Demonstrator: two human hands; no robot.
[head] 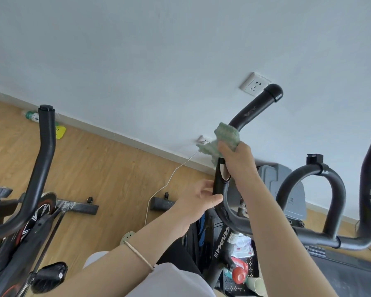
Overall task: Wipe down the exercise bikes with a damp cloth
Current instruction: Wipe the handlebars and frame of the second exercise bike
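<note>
**Hands on the handlebar, cloth at the bend**

Forearms, two of them, reached up from the bottom edge; the left one wore a single thin band point(138, 255) at the wrist. The left hand point(196, 200) lay against the lower part of the near handlebar point(220, 190), thumb on the bar and fingers loosely curled, not fully closed round it. The right hand point(237, 159) was closed round the same bar higher up, gripping one green cloth point(222, 139) bunched at the bend where the bar turned upward. Part of the cloth hung loose to the left of the fist. Above it the black grip rose to a capped end point(273, 92).

Two bikes were in view. The near bike point(220, 246) stood under the hands, its frame printed with white lettering, and its bar looped on to the right in a second curve point(313, 200). A basket point(242, 273) below held a red-capped bottle and oddments. The second bike point(33, 213) stood well apart to the left, with a red-trimmed flywheel and one upright grip.

Farther off, one white cable point(169, 179) ran over the wood floor point(116, 168) to the lower of two wall sockets point(202, 139); the upper socket point(254, 84) sat on the pale wall. One green-labelled bottle point(31, 115) lay at the skirting.
</note>
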